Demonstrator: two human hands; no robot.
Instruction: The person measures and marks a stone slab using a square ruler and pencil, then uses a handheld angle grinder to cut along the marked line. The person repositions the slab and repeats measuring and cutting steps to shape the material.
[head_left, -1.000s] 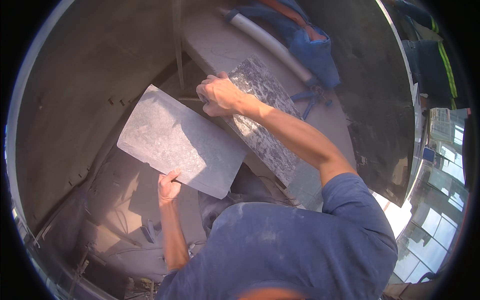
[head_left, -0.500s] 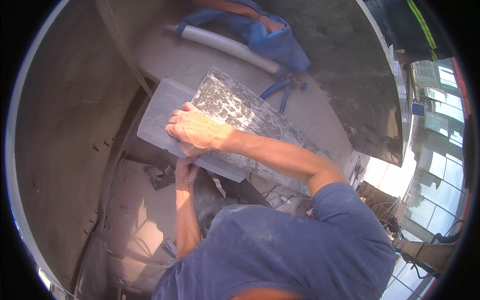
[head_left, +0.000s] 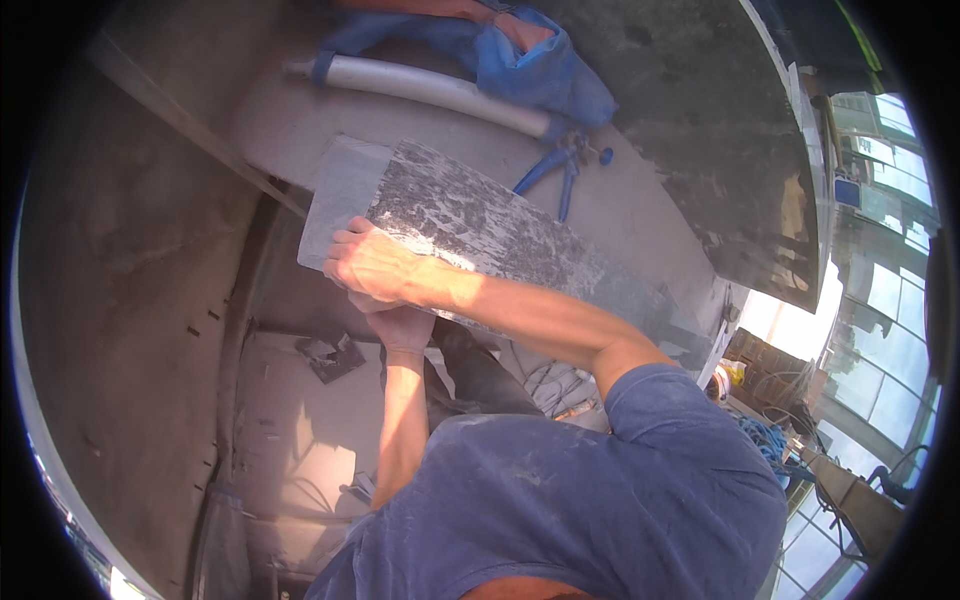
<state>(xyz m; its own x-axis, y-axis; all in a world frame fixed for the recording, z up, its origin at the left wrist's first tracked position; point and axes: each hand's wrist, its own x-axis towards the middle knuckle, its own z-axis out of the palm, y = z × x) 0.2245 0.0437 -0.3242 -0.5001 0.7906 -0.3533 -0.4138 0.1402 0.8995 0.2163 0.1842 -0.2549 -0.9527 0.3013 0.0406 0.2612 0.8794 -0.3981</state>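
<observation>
The head view shows a mottled slab, dark grey streaked with chalky white, fading to plainer grey toward its right end. It lies slantwise over the near edge of a dusty grey ledge; whether it rests there or is held above cannot be told. A smooth pale sheet with a rounded corner juts past its left end, the remainder hidden. The right hand is clamped on the slab's near edge, fingers curled. The left hand sits just below, touching it; its fingers are covered, so its grip cannot be told. The right forearm hides part of the slab. Counted: 1 slab, 1 sheet, 2 hands. Farther back on the ledge lie 1 whitish tube, 1 blue-handled tool and 1 bundle of blue cloth, cut off by the dark upper rim.
</observation>
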